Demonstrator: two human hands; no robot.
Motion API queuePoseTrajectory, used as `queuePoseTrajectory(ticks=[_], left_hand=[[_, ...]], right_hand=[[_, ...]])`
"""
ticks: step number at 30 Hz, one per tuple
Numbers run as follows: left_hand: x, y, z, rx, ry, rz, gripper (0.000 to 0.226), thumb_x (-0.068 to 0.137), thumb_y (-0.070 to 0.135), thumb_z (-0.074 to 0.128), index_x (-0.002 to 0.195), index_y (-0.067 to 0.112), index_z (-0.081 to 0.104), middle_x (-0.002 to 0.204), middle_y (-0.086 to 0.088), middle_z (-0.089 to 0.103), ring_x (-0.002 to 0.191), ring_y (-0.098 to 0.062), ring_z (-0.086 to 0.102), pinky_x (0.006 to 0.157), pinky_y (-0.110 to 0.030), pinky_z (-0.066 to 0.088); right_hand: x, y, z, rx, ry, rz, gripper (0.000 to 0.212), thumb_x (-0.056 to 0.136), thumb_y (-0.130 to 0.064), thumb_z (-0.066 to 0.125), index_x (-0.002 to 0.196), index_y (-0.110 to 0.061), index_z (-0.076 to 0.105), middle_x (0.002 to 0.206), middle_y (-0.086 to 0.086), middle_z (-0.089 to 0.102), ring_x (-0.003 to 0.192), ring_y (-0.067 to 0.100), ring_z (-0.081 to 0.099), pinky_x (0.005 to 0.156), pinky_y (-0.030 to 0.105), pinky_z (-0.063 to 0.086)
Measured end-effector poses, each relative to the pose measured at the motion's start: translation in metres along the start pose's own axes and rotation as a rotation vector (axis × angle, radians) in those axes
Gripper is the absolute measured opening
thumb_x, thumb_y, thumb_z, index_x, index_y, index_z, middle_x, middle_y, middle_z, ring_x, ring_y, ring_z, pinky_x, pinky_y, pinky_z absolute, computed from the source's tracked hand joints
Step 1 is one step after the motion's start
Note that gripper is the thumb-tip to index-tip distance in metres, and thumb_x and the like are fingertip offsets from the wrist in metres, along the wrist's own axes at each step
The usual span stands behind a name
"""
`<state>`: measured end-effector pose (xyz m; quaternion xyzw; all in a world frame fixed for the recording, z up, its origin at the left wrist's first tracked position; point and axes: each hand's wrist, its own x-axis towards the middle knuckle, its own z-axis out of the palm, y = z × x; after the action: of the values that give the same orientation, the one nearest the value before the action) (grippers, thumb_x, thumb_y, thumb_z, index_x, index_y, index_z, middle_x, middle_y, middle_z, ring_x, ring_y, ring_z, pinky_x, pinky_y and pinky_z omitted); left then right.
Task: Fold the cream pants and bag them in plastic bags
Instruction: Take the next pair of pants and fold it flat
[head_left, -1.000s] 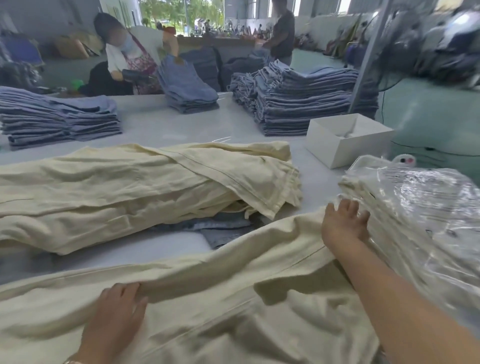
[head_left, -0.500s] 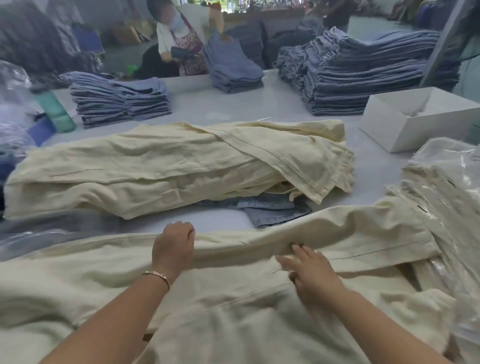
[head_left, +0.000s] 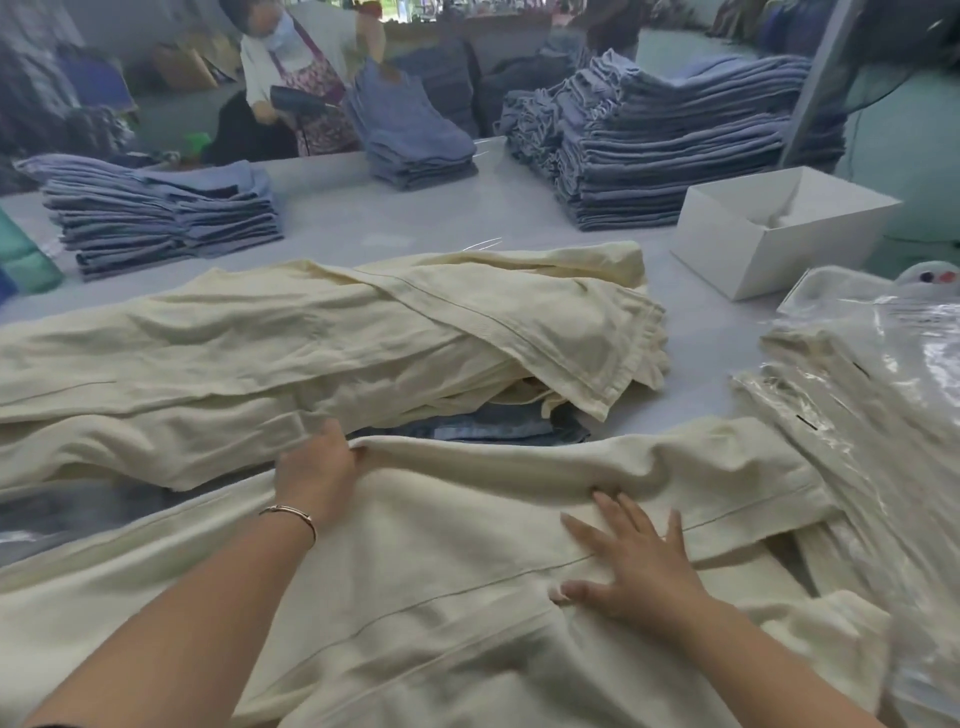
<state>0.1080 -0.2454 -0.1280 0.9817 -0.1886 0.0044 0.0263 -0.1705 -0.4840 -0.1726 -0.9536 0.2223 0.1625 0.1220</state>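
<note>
While the left hand (head_left: 317, 470) grips the cream pants (head_left: 467, 571) fold, the right hand (head_left: 631, 564) presses flat. A loose pull may wrinkle it.

Cream pants (head_left: 467, 571), blue jeans stacks (head_left: 675, 156), white box (head_left: 737, 254)

On the table (head_left: 363, 228), the nearest pants (head_left: 467, 597) are spread across the front edge, under both hands: the left hand (head_left: 317, 475) at their far fold, the right hand (head_left: 634, 561) flat on them. Behind them a pile of pants (head_left: 311, 353) is laid, with a denim piece (head_left: 483, 428) under it. To the right, bagged pants (head_left: 872, 415) are stacked. Behind those an open box (head_left: 769, 234) is placed. Stacks of jeans (head_left: 665, 156) are set at the back.
</note>
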Motion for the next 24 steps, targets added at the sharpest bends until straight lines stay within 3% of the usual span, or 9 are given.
queuePoseTrajectory(ticks=[3,6,9,11,13,16,19,21,24], left_hand=[[0.003,0.008,-0.001,0.125,-0.117,0.029,0.048,0.092,0.045,0.049,0.125,0.012,0.039,0.112,-0.011,0.064,0.108,-0.031,0.059,0.093,-0.039,0.042],[0.003,0.041,0.001,-0.073,-0.17,0.083,0.038,0.085,0.035,0.055,0.122,0.028,0.05,0.117,0.0,0.061,0.116,-0.025,0.052,0.102,-0.04,0.035],[0.002,0.102,0.004,-0.256,-0.07,0.317,0.017,0.089,0.025,0.051,0.101,0.023,0.062,0.104,0.002,0.064,0.107,-0.024,0.055,0.091,-0.036,0.041],[-0.003,0.15,0.007,-0.326,-0.05,0.502,0.017,0.096,0.019,0.043,0.091,0.016,0.059,0.096,-0.002,0.06,0.101,-0.025,0.054,0.085,-0.038,0.042],[-0.007,0.198,0.012,-0.324,-0.048,0.64,0.019,0.098,0.016,0.04,0.094,0.012,0.057,0.098,-0.006,0.057,0.098,-0.026,0.053,0.083,-0.04,0.042],[-0.008,0.26,0.019,-0.27,-0.128,0.734,0.018,0.098,0.013,0.039,0.097,0.009,0.056,0.105,-0.012,0.061,0.101,-0.03,0.055,0.081,-0.038,0.043],[-0.005,0.299,0.024,-0.21,-0.235,0.711,0.023,0.097,0.019,0.041,0.093,0.005,0.059,0.104,-0.017,0.063,0.1,-0.033,0.057,0.076,-0.034,0.04],[-0.001,0.314,0.027,-0.19,-0.331,0.676,0.036,0.095,0.036,0.05,0.075,0.007,0.056,0.083,-0.012,0.063,0.084,-0.03,0.059,0.066,-0.032,0.038],[0.006,0.327,0.025,-0.19,-0.551,0.6,0.052,0.078,0.051,0.069,0.058,0.009,0.047,0.052,0.0,0.043,0.05,-0.017,0.041,0.046,-0.029,0.028]], right_hand=[[-0.003,0.0,0.003,-0.001,-0.007,-0.012,0.083,0.069,-0.086,0.032,0.143,-0.059,0.004,0.159,-0.009,-0.016,0.145,0.014,-0.021,0.107,0.062,-0.017],[-0.005,0.001,0.008,-0.004,0.024,-0.043,0.081,0.073,-0.084,0.031,0.143,-0.058,0.001,0.159,-0.008,-0.018,0.144,0.015,-0.024,0.106,0.059,-0.022],[-0.006,0.001,0.013,0.014,0.054,-0.069,0.08,0.075,-0.083,0.029,0.144,-0.056,-0.003,0.159,-0.007,-0.021,0.142,0.015,-0.029,0.104,0.054,-0.029],[-0.006,0.002,0.015,0.021,0.071,-0.079,0.08,0.077,-0.082,0.028,0.145,-0.054,-0.002,0.159,-0.005,-0.02,0.141,0.017,-0.032,0.102,0.053,-0.031],[-0.005,0.004,0.017,0.035,0.084,-0.089,0.081,0.077,-0.083,0.028,0.146,-0.052,-0.001,0.159,-0.003,-0.019,0.14,0.018,-0.033,0.101,0.052,-0.032],[-0.003,0.005,0.017,0.064,0.116,-0.097,0.084,0.076,-0.084,0.03,0.147,-0.05,0.001,0.159,-0.003,-0.018,0.142,0.017,-0.03,0.103,0.051,-0.031],[-0.003,0.007,0.019,0.095,0.144,-0.103,0.086,0.076,-0.083,0.031,0.149,-0.046,0.004,0.16,-0.002,-0.016,0.142,0.015,-0.029,0.105,0.05,-0.029],[-0.003,0.01,0.02,0.103,0.161,-0.105,0.086,0.077,-0.082,0.03,0.149,-0.045,0.004,0.16,-0.002,-0.015,0.142,0.014,-0.03,0.107,0.049,-0.027],[-0.001,0.011,0.023,0.106,0.192,-0.112,0.084,0.077,-0.081,0.03,0.148,-0.044,0.006,0.161,0.0,-0.012,0.143,0.013,-0.025,0.109,0.05,-0.025]])
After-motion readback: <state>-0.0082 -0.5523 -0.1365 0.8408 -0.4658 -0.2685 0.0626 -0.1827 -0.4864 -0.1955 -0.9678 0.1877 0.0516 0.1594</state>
